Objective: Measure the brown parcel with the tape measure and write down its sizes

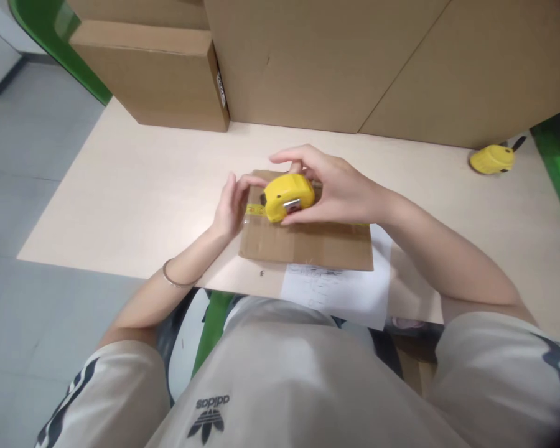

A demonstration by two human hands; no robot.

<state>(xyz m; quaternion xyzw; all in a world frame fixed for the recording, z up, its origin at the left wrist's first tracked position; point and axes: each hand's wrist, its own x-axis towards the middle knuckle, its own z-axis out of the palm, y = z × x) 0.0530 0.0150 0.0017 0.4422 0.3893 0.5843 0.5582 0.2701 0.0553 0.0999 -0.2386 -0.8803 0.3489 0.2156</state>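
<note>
A yellow tape measure (289,194) is gripped in my right hand (340,186), thumb along its near side and fingers at the far side. It is held over a small brown cardboard box (308,246) on the table. My left hand (231,208) is closed about the box's left end, its fingers bent over the far left corner and a fingertip close to the tape measure. Across the top of the box runs a narrow yellow strip (256,210), partly hidden by the tape measure and my right hand.
Under the box's near right side lies a white sheet (340,295) with handwriting. Large cardboard boxes (308,68) and a smaller carton (168,81) line the table's far edge. A second yellow tape measure (492,160) sits at the far right of the pale table (121,186).
</note>
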